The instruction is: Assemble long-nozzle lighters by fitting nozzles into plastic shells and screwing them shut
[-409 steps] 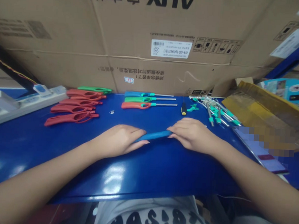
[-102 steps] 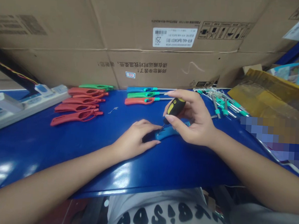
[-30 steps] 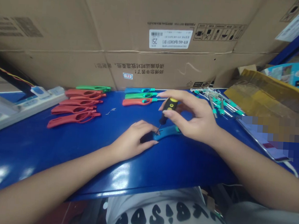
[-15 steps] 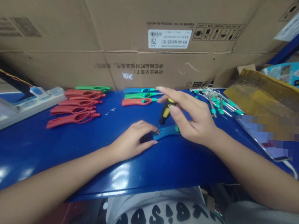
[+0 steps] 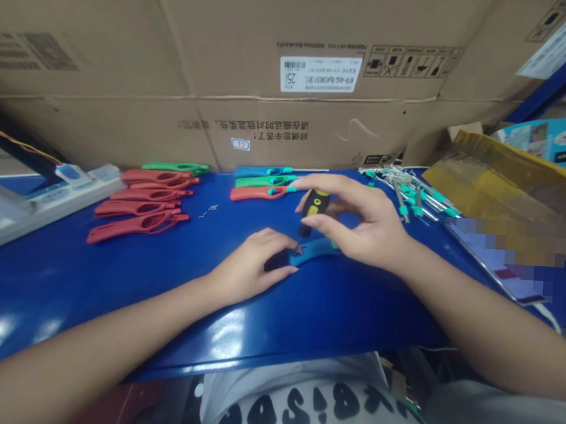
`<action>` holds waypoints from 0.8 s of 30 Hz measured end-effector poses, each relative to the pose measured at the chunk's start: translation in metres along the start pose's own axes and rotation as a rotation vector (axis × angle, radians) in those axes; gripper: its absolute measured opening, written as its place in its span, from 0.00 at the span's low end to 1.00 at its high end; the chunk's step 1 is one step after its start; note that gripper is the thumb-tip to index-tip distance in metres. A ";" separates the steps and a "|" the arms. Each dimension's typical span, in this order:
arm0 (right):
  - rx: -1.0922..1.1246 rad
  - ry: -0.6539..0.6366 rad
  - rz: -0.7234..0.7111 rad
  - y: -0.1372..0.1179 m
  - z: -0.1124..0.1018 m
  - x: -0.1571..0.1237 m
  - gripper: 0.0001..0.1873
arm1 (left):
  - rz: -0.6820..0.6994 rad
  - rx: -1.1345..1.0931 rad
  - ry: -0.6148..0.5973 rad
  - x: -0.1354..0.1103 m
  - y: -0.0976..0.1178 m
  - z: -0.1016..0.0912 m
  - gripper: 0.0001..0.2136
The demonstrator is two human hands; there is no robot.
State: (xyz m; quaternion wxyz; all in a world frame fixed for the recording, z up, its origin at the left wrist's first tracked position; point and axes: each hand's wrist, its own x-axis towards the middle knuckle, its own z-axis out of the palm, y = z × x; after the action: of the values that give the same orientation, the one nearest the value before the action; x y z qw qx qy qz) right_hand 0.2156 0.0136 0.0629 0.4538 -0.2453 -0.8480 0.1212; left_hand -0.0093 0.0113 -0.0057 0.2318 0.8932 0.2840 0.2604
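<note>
My left hand (image 5: 249, 267) lies on the blue table (image 5: 116, 278) and presses down the near end of a blue lighter handle (image 5: 314, 249), thumb and fingers closed on it. My right hand (image 5: 359, 226) pinches a small black-and-yellow screwdriver (image 5: 312, 207) upright, its tip on the handle just beside my left fingertips. The handle's far end is hidden under my right hand.
Several red handle shells (image 5: 142, 203) and a green one (image 5: 178, 166) lie at the left back. Blue, green and red assembled lighters (image 5: 265, 182) lie behind my hands. A heap of metal tubes with teal ends (image 5: 409, 194) sits right. A power strip (image 5: 39, 191) lies far left. Cardboard boxes (image 5: 272, 70) wall the back.
My right fingers, spread half a second ago, have closed round the screwdriver again and it stands more upright. My left hand and the blue handle have stayed put.
</note>
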 end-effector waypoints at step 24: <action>-0.168 0.129 -0.120 0.002 -0.002 0.003 0.14 | -0.006 -0.005 -0.008 0.001 0.001 -0.001 0.11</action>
State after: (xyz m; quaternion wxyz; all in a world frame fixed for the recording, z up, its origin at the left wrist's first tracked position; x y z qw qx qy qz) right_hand 0.2162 0.0166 0.0649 0.4917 -0.2388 -0.8374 0.0061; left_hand -0.0089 0.0110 -0.0045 0.2358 0.8928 0.2851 0.2569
